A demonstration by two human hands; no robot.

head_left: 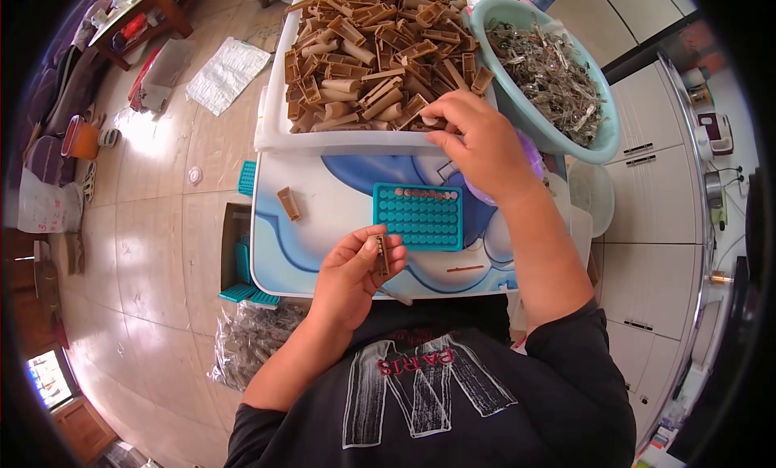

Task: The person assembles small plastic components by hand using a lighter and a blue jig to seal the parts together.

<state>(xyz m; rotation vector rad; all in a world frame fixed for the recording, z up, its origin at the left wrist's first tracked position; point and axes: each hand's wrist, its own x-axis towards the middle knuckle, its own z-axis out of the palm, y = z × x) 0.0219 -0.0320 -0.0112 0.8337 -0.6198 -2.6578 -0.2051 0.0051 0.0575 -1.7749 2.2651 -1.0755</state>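
Observation:
My left hand (pixel 353 267) is closed around a small brown plastic casing (pixel 381 256), held upright over the table's near edge. Small light and dark bits show inside the casing. My right hand (pixel 473 137) is raised at the front rim of a white bin, fingers bent in a pinch; what lies between the fingertips is too small to make out. Brown half-round casings (pixel 380 56) heap up in the white bin (pixel 364 140). Between my hands lies a teal tray (pixel 418 240) with rows of round wells; small round pieces (pixel 424 194) sit along its far row.
A loose brown casing (pixel 288 203) and a thin brown stick (pixel 466 268) lie on the patterned table (pixel 323 173). Right of the bin stands a light-green basin (pixel 602 149) of clear plastic scraps. A purple bag (pixel 529 154) is beside it. A plastic bag (pixel 255 347) rests on the floor.

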